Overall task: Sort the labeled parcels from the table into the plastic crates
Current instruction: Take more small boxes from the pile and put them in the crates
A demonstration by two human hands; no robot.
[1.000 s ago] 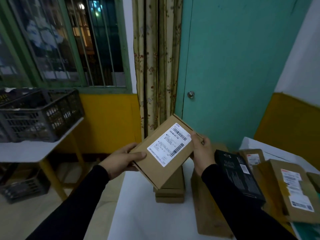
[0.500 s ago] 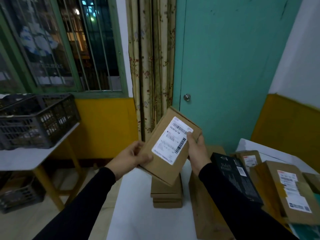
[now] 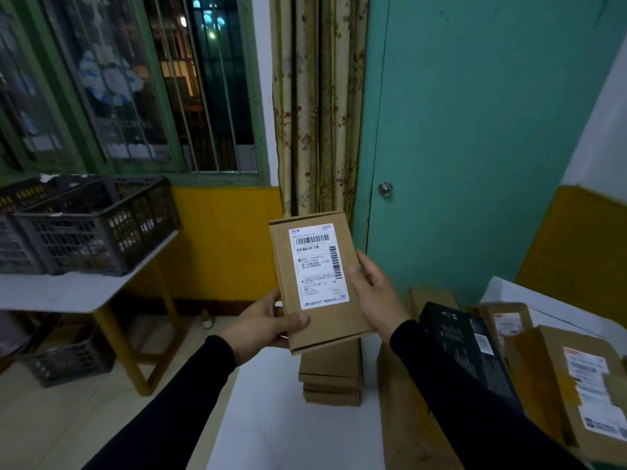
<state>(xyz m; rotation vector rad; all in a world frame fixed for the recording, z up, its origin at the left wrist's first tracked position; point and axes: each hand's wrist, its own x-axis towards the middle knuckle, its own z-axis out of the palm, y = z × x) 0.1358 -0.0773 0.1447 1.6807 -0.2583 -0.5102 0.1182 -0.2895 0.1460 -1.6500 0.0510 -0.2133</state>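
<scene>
A flat brown cardboard parcel with a white barcode label facing me is held upright in front of me, above the white table. My left hand grips its lower left corner, thumb across the front. My right hand holds its right edge. A dark plastic crate stands on a separate white table at the left, with another crate partly visible beside it at the frame edge.
A stack of flat brown boxes lies on the table below the held parcel. To the right lie a black box, a long brown carton and several labeled parcels. Another crate sits on the floor under the left table.
The parcel has been turned from a tilted, diagonal pose to nearly upright, label facing me. Both hands shifted their hold with it, the left hand sliding to the lower corner.
</scene>
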